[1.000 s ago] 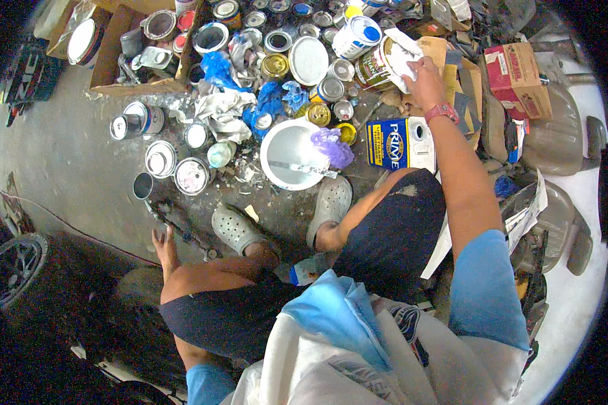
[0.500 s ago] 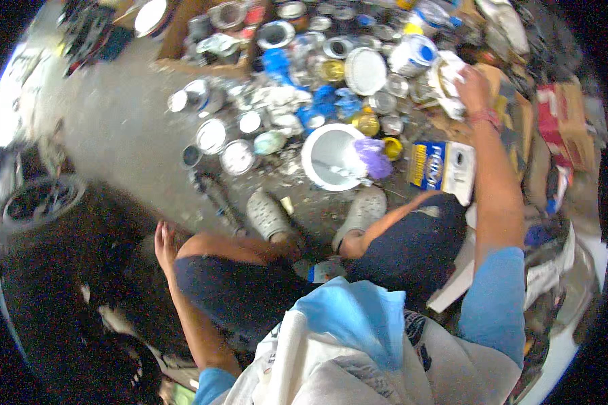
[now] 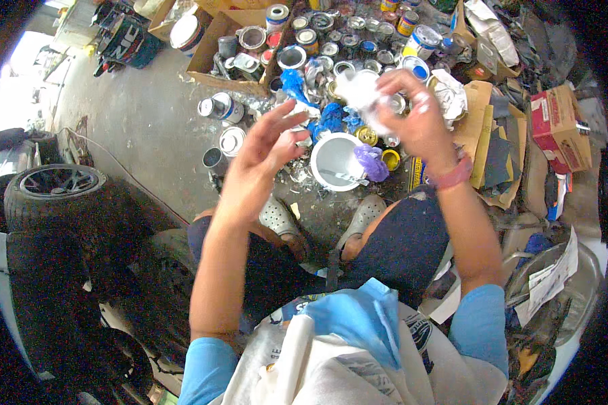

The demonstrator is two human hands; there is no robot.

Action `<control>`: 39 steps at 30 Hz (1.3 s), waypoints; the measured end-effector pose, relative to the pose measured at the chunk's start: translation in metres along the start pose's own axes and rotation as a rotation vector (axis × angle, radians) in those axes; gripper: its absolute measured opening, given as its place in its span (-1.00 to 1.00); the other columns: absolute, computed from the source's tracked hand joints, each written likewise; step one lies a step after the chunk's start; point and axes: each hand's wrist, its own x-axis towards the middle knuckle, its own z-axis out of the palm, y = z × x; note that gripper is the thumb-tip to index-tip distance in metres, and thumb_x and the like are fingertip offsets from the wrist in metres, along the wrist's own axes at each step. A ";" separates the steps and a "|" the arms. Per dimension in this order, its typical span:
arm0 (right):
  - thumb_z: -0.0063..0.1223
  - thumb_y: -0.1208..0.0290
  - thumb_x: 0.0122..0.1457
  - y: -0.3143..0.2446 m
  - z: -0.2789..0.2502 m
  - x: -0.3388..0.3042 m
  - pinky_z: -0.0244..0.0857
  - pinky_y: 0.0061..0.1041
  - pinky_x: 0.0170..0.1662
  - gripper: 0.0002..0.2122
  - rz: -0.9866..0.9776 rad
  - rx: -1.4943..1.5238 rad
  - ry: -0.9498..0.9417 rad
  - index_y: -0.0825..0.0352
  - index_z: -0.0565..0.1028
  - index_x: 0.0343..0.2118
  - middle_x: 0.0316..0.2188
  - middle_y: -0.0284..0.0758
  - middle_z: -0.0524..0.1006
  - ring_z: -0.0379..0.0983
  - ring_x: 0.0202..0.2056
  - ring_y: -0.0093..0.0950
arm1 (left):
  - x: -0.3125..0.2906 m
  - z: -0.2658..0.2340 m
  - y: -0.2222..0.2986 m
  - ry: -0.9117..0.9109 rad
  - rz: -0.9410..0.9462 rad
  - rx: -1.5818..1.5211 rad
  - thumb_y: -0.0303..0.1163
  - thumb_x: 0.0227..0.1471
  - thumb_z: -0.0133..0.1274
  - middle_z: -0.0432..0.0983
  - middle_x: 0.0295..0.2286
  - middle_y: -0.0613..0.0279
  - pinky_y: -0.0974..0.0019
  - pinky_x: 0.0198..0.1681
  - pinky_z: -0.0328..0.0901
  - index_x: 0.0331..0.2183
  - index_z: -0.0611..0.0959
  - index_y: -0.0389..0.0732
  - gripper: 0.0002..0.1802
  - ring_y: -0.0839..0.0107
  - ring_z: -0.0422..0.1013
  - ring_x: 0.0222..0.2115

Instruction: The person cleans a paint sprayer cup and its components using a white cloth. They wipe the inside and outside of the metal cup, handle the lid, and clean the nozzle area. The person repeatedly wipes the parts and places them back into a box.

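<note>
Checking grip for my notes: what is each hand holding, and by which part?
The right hand pinches a crumpled white rag by its right edge. The left hand is open and holds nothing.

The rag point(image 3: 361, 94) is white, the bucket point(image 3: 336, 160) white with a purple cloth point(image 3: 371, 162), the wristband point(image 3: 452, 177) pink, the sleeves point(image 3: 483, 324) light blue.

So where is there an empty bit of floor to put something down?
The bare grey floor is free, between the tyre, the cardboard box and the left hand. Around the white bucket and under the right hand, which holds a white rag, cans and lids are packed tight. The right side is piled with cardboard and paper.
</note>
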 end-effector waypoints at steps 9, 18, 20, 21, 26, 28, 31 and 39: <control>0.32 0.57 0.00 -0.125 0.066 -0.051 0.38 -0.27 0.17 -0.82 -0.016 0.221 -0.083 0.30 0.52 -0.35 -0.18 -0.24 0.62 0.56 -0.03 -0.23 | -0.038 0.009 -0.051 -0.130 -0.113 -0.901 0.20 0.41 -0.12 0.45 0.23 0.09 0.00 0.23 0.40 0.44 0.26 0.00 -0.22 0.15 0.43 0.22; 0.26 0.59 0.20 -0.158 0.076 -0.069 0.47 -0.32 0.12 -0.89 0.192 0.642 0.281 0.35 0.58 -0.22 -0.12 -0.22 0.66 0.59 -0.04 -0.47 | -0.065 0.006 -0.042 0.009 0.059 -0.865 0.04 0.38 0.02 0.41 0.27 0.02 -0.11 0.20 0.45 0.36 0.35 -0.19 -0.28 0.07 0.37 0.27; 0.24 0.60 0.21 -0.164 0.075 -0.066 0.46 -0.28 0.14 -0.86 0.161 0.517 0.309 0.38 0.61 -0.17 -0.09 -0.20 0.65 0.60 0.00 -0.33 | -0.069 0.006 -0.039 -0.015 0.093 -0.751 -0.01 0.36 0.08 0.40 0.27 0.03 -0.06 0.23 0.44 0.38 0.32 -0.19 -0.25 0.12 0.37 0.28; 0.25 0.60 0.21 -0.165 0.074 -0.064 0.47 -0.29 0.13 -0.84 0.091 0.338 0.238 0.39 0.62 -0.15 -0.07 -0.20 0.65 0.61 -0.01 -0.31 | -0.070 0.006 -0.038 -0.053 0.125 -0.702 -0.03 0.34 0.11 0.39 0.27 0.04 -0.04 0.24 0.44 0.39 0.30 -0.20 -0.23 0.15 0.37 0.28; 0.20 0.58 0.14 -0.173 0.070 -0.071 0.42 -0.22 0.17 -0.73 -0.187 -0.089 -0.129 0.34 0.68 -0.08 -0.01 -0.17 0.62 0.56 0.04 -0.14 | -0.076 -0.004 -0.034 -0.097 0.103 -0.566 -0.05 0.30 0.18 0.46 0.22 0.04 0.12 0.17 0.50 0.38 0.30 -0.29 -0.17 0.25 0.49 0.18; 0.14 0.63 0.10 -0.175 0.067 -0.076 0.38 -0.19 0.18 -0.70 -0.183 -0.067 -0.269 0.33 0.68 -0.09 -0.02 -0.18 0.62 0.50 0.10 -0.13 | -0.079 -0.007 -0.034 -0.118 0.087 -0.539 -0.01 0.34 0.12 0.53 0.16 0.05 0.17 0.08 0.56 0.35 0.34 -0.30 -0.22 0.27 0.56 0.09; 0.11 0.64 0.10 -0.173 0.065 -0.077 0.40 -0.21 0.16 -0.73 -0.271 0.046 -0.294 0.34 0.68 -0.13 0.02 -0.19 0.60 0.49 0.11 -0.15 | -0.084 -0.010 -0.037 -0.188 -0.093 -0.642 0.04 0.37 0.06 0.59 0.09 0.08 0.14 0.03 0.59 0.33 0.38 -0.29 -0.25 0.26 0.60 0.04; 0.10 0.49 0.15 -0.164 0.075 -0.083 0.47 -0.19 0.07 -0.78 -0.306 -0.396 -0.134 0.30 0.65 -0.15 -0.03 -0.20 0.58 0.51 0.03 -0.15 | -0.091 -0.006 -0.037 -0.129 -0.149 -0.561 0.01 0.36 0.09 0.63 0.04 0.15 -0.01 0.05 0.59 0.30 0.45 -0.26 -0.31 0.25 0.61 0.01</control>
